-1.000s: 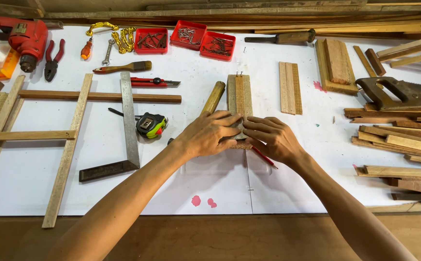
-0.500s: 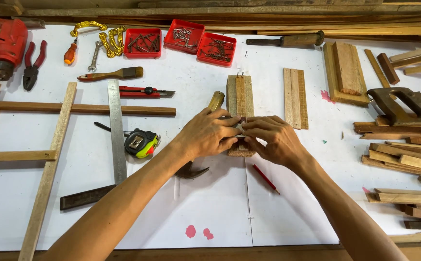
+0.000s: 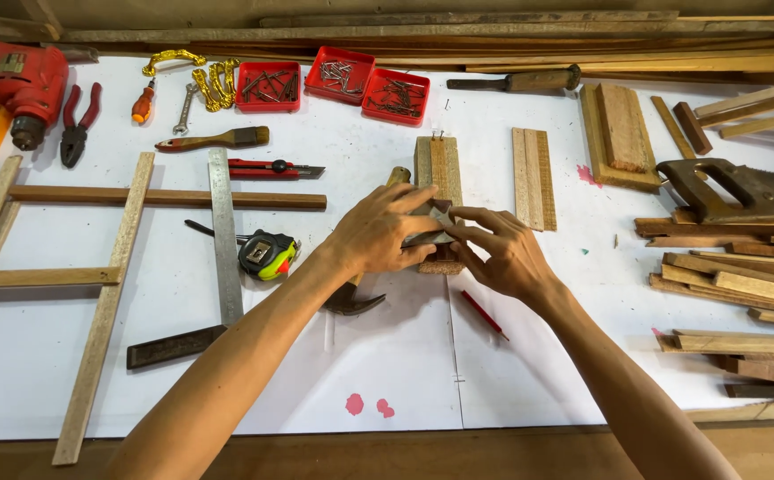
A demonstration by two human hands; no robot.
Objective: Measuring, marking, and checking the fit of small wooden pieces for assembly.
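A small wood block [image 3: 438, 173] lies in the middle of the white table [image 3: 582, 356]. Both hands rest on its near end. The left hand [image 3: 376, 233] lies on top, fingers bent and close together. The right hand [image 3: 502, 253] pinches a small grey piece [image 3: 431, 227] against the block. A hammer [image 3: 356, 298] lies under the left wrist. A tape measure [image 3: 267, 255] sits just left. A red pencil [image 3: 483, 314] lies near the right wrist.

White-covered workbench [image 3: 582, 373], tools, wood strips [image 3: 734, 284]
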